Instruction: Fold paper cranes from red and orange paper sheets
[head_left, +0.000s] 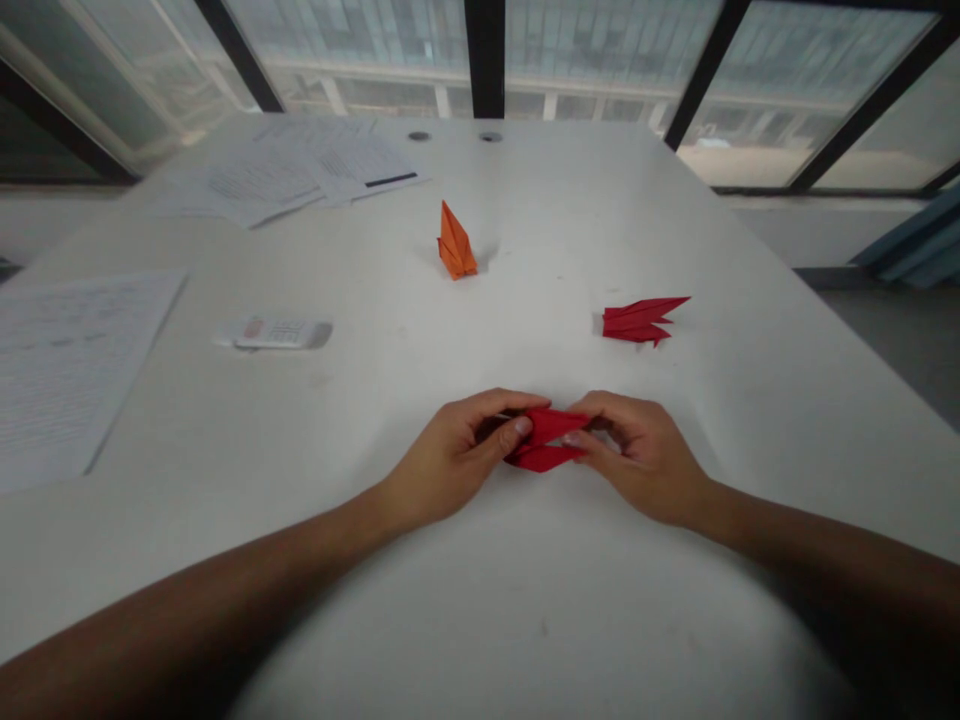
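Observation:
A folded piece of red paper (546, 457) is held between both hands just above the white table (480, 620). My left hand (457, 450) grips its left end, with the thumb on top and the fingers behind. At the right end, my right hand (645, 450) pinches the paper's tips between thumb and fingers. A narrow gap shows between the upper and lower red flaps. Beyond my right hand lies another folded red paper piece (637, 320), its points toward the right. An orange folded paper piece (455, 245) is farther back, near the middle.
Printed sheets (270, 170) overlap at the back left, and a paper stack (67, 370) lies at the left edge. A small white packet (277, 332) is left of centre. Two round holes are near the table's far edge, by the windows.

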